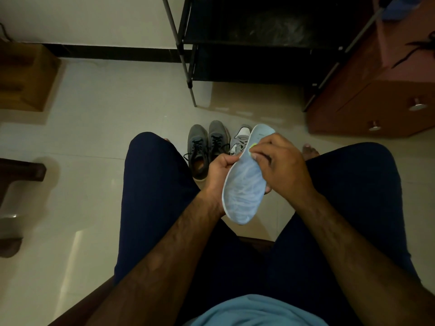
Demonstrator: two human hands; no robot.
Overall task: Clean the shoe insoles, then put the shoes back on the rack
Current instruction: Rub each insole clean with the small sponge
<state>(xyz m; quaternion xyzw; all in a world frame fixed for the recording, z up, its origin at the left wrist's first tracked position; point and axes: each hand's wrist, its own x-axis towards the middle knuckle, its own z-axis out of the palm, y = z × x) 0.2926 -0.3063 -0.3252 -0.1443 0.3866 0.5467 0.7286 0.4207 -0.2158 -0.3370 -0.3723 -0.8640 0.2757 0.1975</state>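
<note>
Centre of frame: pale blue insole [242, 191], out of its shoe and held above the lap, heel end toward the bottom of the frame, toe end toward the top.

Stage of task, judged from the layout: cleaning under way, nothing returned yet. Black shoe rack [188, 67] at top centre, its visible shelves dark and without any discernible shoes. On the floor [94, 137] just above the hands, a pair of dark grey sneakers [199, 149] side by side. Immediately to their right, a light grey sneaker [240, 140], partly hidden behind the toe end of the insole. Its mate not discernible. Left to do, by this reading: finishing this insole, refitting it, treating any others, then placing the shoes on the rack. Number of insoles already cleaned not determinable.

Left hand [219, 170]: fingers curled, gripping the left edge of the insole near mid-length.

Right hand [282, 165]: fingers bent, fingertips pinching a small yellow-green item [253, 146] against the upper part of the insole. Too little of it visible to identify as cloth, wipe or sponge.
</note>
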